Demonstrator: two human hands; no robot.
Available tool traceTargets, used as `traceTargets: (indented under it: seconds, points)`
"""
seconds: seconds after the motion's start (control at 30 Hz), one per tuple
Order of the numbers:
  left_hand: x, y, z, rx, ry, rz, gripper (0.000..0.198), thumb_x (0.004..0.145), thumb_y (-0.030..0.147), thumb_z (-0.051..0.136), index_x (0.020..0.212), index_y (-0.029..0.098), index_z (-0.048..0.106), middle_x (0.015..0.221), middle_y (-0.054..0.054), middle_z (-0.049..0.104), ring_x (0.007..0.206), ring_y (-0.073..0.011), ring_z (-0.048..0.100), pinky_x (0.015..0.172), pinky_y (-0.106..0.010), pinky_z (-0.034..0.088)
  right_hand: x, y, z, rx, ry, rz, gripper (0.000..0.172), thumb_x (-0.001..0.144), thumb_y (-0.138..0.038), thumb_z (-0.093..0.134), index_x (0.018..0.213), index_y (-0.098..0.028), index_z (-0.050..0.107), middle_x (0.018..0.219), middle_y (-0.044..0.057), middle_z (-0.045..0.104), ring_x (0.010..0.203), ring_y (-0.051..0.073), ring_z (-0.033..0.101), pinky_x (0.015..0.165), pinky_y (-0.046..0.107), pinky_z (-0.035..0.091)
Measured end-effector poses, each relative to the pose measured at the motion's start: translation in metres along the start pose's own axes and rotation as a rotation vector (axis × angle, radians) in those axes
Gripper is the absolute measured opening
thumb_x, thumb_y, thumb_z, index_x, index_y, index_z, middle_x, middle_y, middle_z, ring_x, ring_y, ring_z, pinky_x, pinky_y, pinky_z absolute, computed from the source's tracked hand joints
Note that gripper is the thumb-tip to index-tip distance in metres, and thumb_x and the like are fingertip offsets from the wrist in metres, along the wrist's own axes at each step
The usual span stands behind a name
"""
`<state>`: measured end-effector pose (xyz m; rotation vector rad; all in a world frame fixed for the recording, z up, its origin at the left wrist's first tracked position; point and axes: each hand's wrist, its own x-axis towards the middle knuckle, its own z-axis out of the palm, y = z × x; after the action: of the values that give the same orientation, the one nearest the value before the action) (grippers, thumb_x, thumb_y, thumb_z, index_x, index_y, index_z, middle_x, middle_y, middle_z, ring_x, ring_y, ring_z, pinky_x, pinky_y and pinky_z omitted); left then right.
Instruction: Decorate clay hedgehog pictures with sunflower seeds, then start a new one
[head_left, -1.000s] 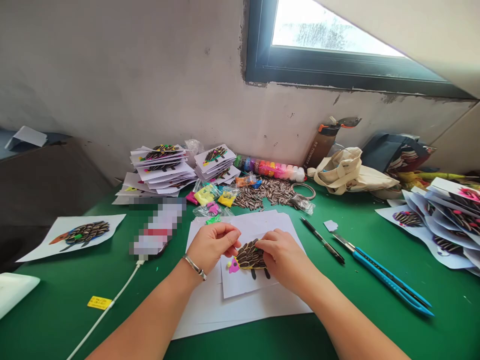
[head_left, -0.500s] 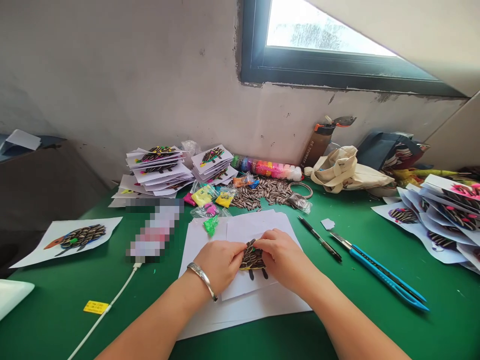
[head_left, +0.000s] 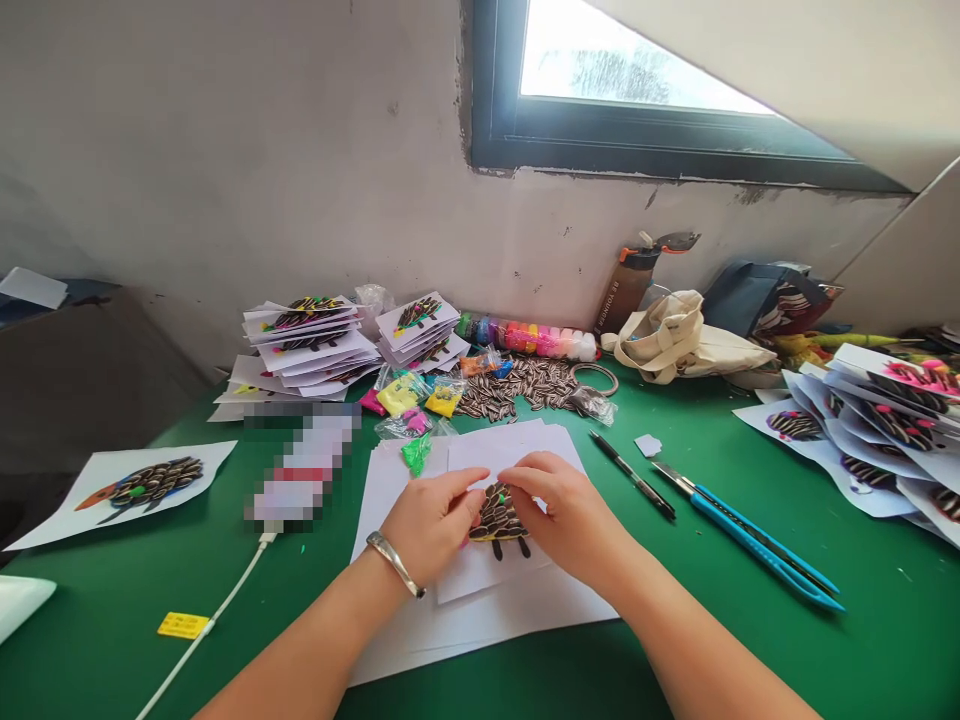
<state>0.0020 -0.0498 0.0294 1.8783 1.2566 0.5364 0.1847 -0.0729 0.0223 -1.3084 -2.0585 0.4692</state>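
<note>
A small white card lies on a stack of white sheets on the green table. On the card sits a hedgehog figure covered with striped sunflower seeds. My left hand, a metal bangle at its wrist, has its fingertips pinched against the figure's left end. My right hand curls over the figure's right side, fingers pressed to the seeds. What the fingertips hold, if anything, is hidden.
A seed pile, clay bags and a clay tube row lie behind. Finished card stacks stand at back left and right. A pen, blue tool, phone with cable, bottle and cloth bag surround.
My left hand dropped from above the card to the figure's left end, covering its pink face. The right hand stayed on the seeds. The view shifted slightly.
</note>
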Motion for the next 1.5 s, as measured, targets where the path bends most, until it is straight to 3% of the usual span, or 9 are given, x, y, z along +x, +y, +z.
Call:
traceTargets:
  seconds: [0.17, 0.4, 0.6, 0.9, 1.1, 1.27, 1.37, 1.43, 1.5]
  points:
    - [0.001, 0.005, 0.002, -0.633, -0.125, -0.204, 0.06, 0.078, 0.038, 0.055, 0.131, 0.014, 0.043, 0.068, -0.001, 0.064, 0.057, -0.0147, 0.061, 0.056, -0.027, 0.049, -0.001, -0.022, 0.003, 0.238, -0.038, 0.022, 0.022, 0.083, -0.01, 0.05, 0.092, -0.024, 0.065, 0.085, 0.002, 0.059, 0.078, 0.013, 0.053, 0.068, 0.023, 0.043]
    - [0.0, 0.007, 0.005, -0.896, -0.24, -0.275, 0.056, 0.071, 0.037, 0.069, 0.123, 0.02, 0.053, 0.081, -0.003, 0.067, 0.065, -0.014, 0.063, 0.064, -0.03, 0.053, 0.003, -0.028, 0.001, 0.291, -0.07, 0.097, 0.016, 0.078, -0.008, 0.059, 0.085, -0.022, 0.065, 0.084, 0.0, 0.058, 0.074, 0.011, 0.051, 0.062, 0.02, 0.041]
    - [0.0, 0.008, 0.004, -0.936, -0.281, -0.298, 0.047, 0.073, 0.035, 0.07, 0.116, 0.022, 0.058, 0.077, -0.002, 0.068, 0.065, -0.0153, 0.066, 0.065, -0.03, 0.054, 0.004, -0.025, 0.001, 0.393, -0.092, 0.182, 0.008, 0.079, -0.015, 0.057, 0.078, -0.02, 0.063, 0.083, 0.0, 0.057, 0.07, 0.01, 0.051, 0.06, 0.02, 0.042]
    - [-0.001, 0.008, 0.002, -0.946, -0.349, -0.277, 0.04, 0.077, 0.035, 0.067, 0.113, 0.019, 0.06, 0.076, -0.006, 0.069, 0.068, -0.0177, 0.067, 0.067, -0.031, 0.053, 0.004, -0.023, -0.002, 0.699, -0.157, 0.24, 0.017, 0.075, -0.011, 0.052, 0.084, -0.02, 0.063, 0.081, -0.001, 0.058, 0.065, 0.009, 0.051, 0.055, 0.018, 0.044]
    - [-0.004, 0.012, -0.004, -0.943, -0.413, -0.283, 0.061, 0.077, 0.047, 0.063, 0.129, 0.021, 0.046, 0.085, -0.01, 0.07, 0.075, -0.0223, 0.068, 0.072, -0.035, 0.052, 0.003, -0.019, -0.003, 0.766, -0.183, 0.278, 0.008, 0.078, -0.018, 0.054, 0.078, -0.018, 0.061, 0.074, -0.001, 0.057, 0.059, 0.008, 0.049, 0.051, 0.018, 0.041]
    - [-0.004, 0.011, -0.004, -0.849, -0.404, -0.268, 0.068, 0.075, 0.051, 0.063, 0.133, 0.022, 0.041, 0.083, -0.009, 0.071, 0.075, -0.0237, 0.069, 0.071, -0.037, 0.052, 0.003, -0.019, -0.002, 0.749, -0.317, 0.254, 0.017, 0.083, -0.024, 0.049, 0.068, -0.018, 0.056, 0.063, -0.002, 0.053, 0.056, 0.009, 0.049, 0.051, 0.02, 0.04]
    - [-0.003, 0.01, -0.009, -0.837, -0.341, -0.268, 0.065, 0.074, 0.051, 0.064, 0.129, 0.02, 0.046, 0.084, -0.01, 0.071, 0.075, -0.0227, 0.068, 0.071, -0.036, 0.052, 0.006, -0.013, -0.012, 0.629, -0.147, 0.298, 0.015, 0.08, -0.027, 0.052, 0.069, -0.018, 0.057, 0.065, -0.002, 0.053, 0.058, 0.009, 0.047, 0.052, 0.021, 0.039]
    - [-0.001, 0.008, -0.016, -0.825, -0.226, -0.272, 0.059, 0.074, 0.051, 0.064, 0.121, 0.018, 0.053, 0.087, -0.011, 0.071, 0.075, -0.0221, 0.068, 0.071, -0.035, 0.052, 0.007, -0.006, -0.021, 0.588, 0.007, 0.34, 0.014, 0.08, -0.028, 0.052, 0.071, -0.018, 0.057, 0.066, -0.002, 0.053, 0.059, 0.009, 0.047, 0.054, 0.022, 0.04]
    - [0.002, 0.005, -0.023, -0.785, -0.093, -0.271, 0.052, 0.074, 0.05, 0.064, 0.111, 0.014, 0.059, 0.087, -0.011, 0.071, 0.076, -0.0213, 0.067, 0.073, -0.035, 0.052, 0.008, 0.002, -0.027, 0.629, 0.077, 0.387, 0.014, 0.08, -0.029, 0.051, 0.075, -0.018, 0.056, 0.066, -0.002, 0.055, 0.057, 0.009, 0.048, 0.055, 0.023, 0.041]
